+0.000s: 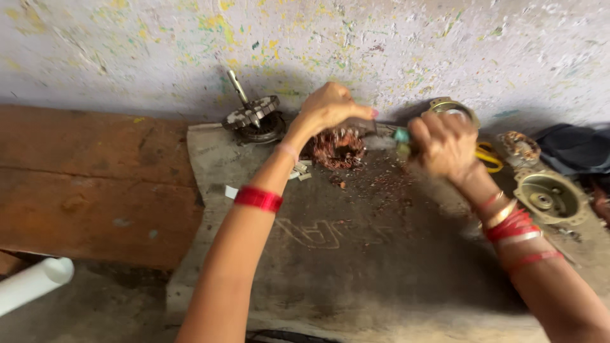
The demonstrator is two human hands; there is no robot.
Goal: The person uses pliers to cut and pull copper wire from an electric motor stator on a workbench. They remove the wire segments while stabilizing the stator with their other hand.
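Left hand clamps the heavy, rigid copper-wound stator; right hand beside it grips a teal-handled tool; hold the iron core, not the fragile windings.

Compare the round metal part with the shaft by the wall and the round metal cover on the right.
The part with the shaft is dark, with a rod sticking up at a tilt; the round cover is dull gold and lies flat with no rod. The first sits left of the left hand, against the wall; the cover lies right of the right hand, by the bangled wrist. Neither is touched; both are round motor parts.
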